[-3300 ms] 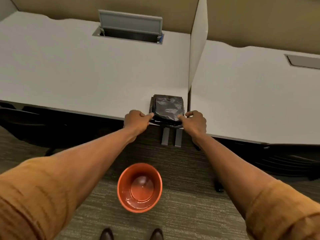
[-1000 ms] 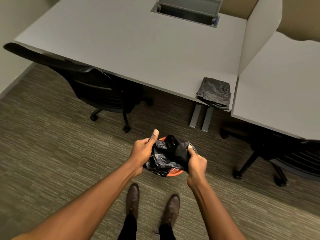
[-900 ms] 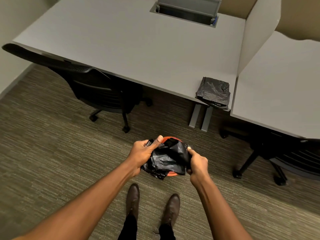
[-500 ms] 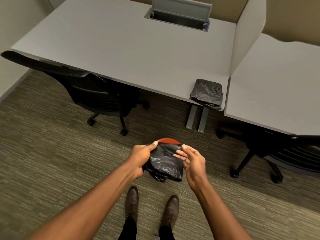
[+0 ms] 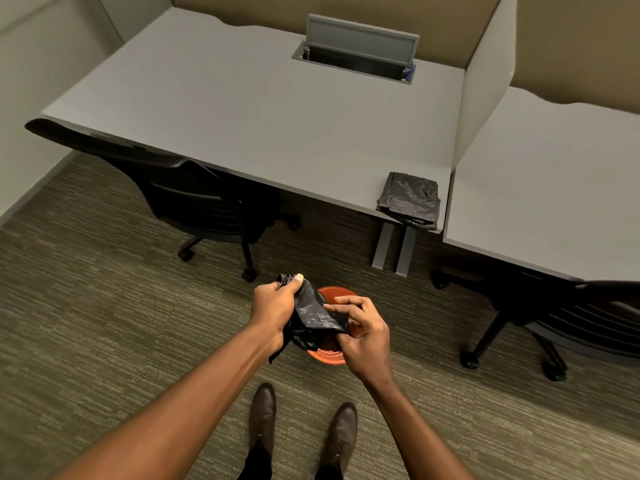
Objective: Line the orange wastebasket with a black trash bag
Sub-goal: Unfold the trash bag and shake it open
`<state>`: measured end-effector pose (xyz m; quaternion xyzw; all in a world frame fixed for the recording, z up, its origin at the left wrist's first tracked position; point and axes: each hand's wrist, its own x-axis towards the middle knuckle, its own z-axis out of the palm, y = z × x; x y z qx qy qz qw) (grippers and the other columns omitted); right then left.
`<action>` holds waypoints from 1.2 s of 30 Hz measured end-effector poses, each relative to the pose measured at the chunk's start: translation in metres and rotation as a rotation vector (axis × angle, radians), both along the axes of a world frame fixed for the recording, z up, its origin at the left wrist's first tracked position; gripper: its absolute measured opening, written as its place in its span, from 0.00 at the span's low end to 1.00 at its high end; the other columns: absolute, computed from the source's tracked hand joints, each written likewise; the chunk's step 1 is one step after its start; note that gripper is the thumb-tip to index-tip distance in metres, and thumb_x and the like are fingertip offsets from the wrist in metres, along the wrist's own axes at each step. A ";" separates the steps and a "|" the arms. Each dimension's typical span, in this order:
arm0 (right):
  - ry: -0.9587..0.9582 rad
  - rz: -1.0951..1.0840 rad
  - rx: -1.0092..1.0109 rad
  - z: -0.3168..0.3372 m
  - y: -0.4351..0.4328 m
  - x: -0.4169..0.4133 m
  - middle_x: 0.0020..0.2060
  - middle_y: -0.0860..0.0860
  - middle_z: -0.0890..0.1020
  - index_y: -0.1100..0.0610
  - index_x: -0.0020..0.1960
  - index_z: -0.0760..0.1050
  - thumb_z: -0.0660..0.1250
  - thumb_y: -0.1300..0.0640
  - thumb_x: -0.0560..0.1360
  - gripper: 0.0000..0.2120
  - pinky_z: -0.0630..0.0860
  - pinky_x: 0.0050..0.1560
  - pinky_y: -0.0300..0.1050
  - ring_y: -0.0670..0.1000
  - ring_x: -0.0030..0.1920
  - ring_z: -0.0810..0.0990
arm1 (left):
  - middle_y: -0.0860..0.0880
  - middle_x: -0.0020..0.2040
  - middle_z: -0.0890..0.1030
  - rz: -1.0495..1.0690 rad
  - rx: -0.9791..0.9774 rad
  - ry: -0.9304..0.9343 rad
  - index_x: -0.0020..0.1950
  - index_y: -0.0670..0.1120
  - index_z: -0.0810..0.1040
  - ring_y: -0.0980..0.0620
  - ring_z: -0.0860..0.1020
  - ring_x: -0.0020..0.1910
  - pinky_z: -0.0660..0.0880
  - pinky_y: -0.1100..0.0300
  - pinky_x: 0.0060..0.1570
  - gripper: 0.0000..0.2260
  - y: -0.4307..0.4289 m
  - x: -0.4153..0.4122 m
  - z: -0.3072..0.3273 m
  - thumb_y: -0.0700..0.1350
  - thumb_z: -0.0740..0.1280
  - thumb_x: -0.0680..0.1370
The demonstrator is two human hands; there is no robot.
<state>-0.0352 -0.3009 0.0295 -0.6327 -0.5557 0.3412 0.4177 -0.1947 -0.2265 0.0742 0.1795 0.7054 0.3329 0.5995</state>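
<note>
Olive striped carpet [image 5: 86, 323] across whole floor. Two grey desks side by side: bigger left desk [image 5: 259, 116] with open cable hatch [image 5: 360, 46] at back, right desk [image 5: 547, 188] partly cut off by frame edge, white divider panel [image 5: 485, 95] upright between them. Tan partition wall [image 5: 398, 12] behind. Black mesh office chair [image 5: 180, 192] tucked at left desk, second black chair [image 5: 571, 317] under right desk. Grey desk legs [image 5: 393, 245] near the desk junction.

Stack of folded black bags [image 5: 410, 199] at front right corner of left desk, slightly overhanging the edge.

Orange wastebasket [image 5: 337, 294] on carpet just ahead of brown shoes [image 5: 263, 414], mostly covered by bag and hands; far rim and bit of near rim visible, unlined.

Black trash bag [image 5: 313, 315] crumpled, held in air directly over wastebasket, between both hands, not yet opened out.

Left hand [image 5: 273, 310] fisted around left side of bag, fingers curled tight, thumb pressed on top edge, tail of bag hanging below the fist. Right hand [image 5: 363, 330] at bag's right edge, thumb and forefinger pinching a fold of plastic, other fingers loosely curled and slightly apart. Bare forearms reaching in from bottom of frame.
</note>
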 end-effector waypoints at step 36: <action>0.127 0.008 -0.525 0.038 0.040 0.047 0.38 0.50 0.89 0.51 0.50 0.85 0.86 0.47 0.63 0.20 0.84 0.46 0.45 0.47 0.41 0.88 | 0.45 0.42 0.86 -0.358 0.044 0.901 0.60 0.45 0.84 0.44 0.84 0.38 0.76 0.56 0.32 0.09 -0.019 -0.047 -0.022 0.37 0.69 0.82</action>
